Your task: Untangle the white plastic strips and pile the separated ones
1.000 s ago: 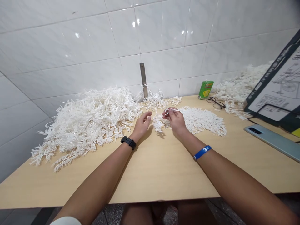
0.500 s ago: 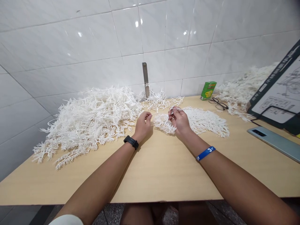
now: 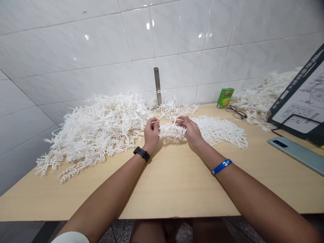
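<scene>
The left hand [image 3: 151, 133] and the right hand [image 3: 191, 130] are both nearly closed, fingers pinched onto either end of a strip of white branching strands [image 3: 172, 131], and that strip hangs between them just above the table, drawn out as though to open up its tangle. Beneath it all runs a smooth, pale wooden tabletop [image 3: 177, 185], pushed up against a glossy white tile wall [image 3: 177, 33]. Over on the left sits the big heap of white strands [image 3: 93, 131], spiky and coral-like, while just right of the hands lies a flatter mat of strands [image 3: 222, 131], seemingly spread thin to keep it apart from the heap. Far right, another white heap [image 3: 263, 92] banks up behind a tilted diagram board [image 3: 298, 98]. Near right, a grey-green phone [image 3: 295, 155] lies flat. At the far edge, a green carton [image 3: 225, 98] stands upright beside folded glasses [image 3: 236, 112], and a steel bracket [image 3: 157, 86] rises from the wall above a small white tuft [image 3: 168, 108]. On the wrists: a black watch [image 3: 141, 153] and a blue band [image 3: 221, 166].
</scene>
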A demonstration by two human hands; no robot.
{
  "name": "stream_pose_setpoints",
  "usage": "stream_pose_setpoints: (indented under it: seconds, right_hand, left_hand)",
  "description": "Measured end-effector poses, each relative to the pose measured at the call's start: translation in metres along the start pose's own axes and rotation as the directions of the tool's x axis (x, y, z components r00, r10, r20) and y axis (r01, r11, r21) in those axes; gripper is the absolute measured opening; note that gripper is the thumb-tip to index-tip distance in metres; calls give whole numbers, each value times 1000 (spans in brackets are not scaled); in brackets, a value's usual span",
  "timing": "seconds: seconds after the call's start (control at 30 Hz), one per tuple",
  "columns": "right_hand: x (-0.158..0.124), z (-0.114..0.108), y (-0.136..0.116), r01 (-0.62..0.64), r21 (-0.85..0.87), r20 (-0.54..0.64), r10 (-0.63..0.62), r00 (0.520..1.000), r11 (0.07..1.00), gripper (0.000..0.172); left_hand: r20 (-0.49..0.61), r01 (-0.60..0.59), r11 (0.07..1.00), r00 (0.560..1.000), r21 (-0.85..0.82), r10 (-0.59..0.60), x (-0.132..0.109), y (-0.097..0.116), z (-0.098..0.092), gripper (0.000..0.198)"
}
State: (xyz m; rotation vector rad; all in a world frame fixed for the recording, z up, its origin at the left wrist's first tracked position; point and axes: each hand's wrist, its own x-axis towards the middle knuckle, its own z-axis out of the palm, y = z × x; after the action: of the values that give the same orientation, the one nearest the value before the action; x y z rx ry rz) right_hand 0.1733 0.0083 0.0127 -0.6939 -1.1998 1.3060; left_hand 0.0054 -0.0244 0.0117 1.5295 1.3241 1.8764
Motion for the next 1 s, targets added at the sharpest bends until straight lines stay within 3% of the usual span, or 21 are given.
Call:
stream_pose_setpoints:
  seconds: [0.1,0.2,0.3,0.5,0.83,1.0]
  right_hand:
    - [-3,3,1,-168,93,125,156,980,981,59]
    - [-5,5,0,-246,165,194,213,958,955,62]
    - [-8,7,-1,-207,121,213,179,960,971,50]
    - [-9,12,7,-143,-98,175,158,972,985,43]
    - [-4,8,9,-136,-11,62,136,989,991,36]
    - [-5,8,7,-159,-17,51,160,986,987,35]
  left_hand:
    - [-50,60,994,997,-96,-65,3,-7,1,17]
    - [-51,131,960,988,-246,-148,5,-11,2,16]
    - [45,258,901,965,-350,-259,5,-12,4,22]
    - [197,341,867,938,-364,-285,4,-14,5,26]
    - [331,472,780,875,-411,-355,3,-6,4,37]
    - [333,428,823,890,-372,-313,3,-10,3,33]
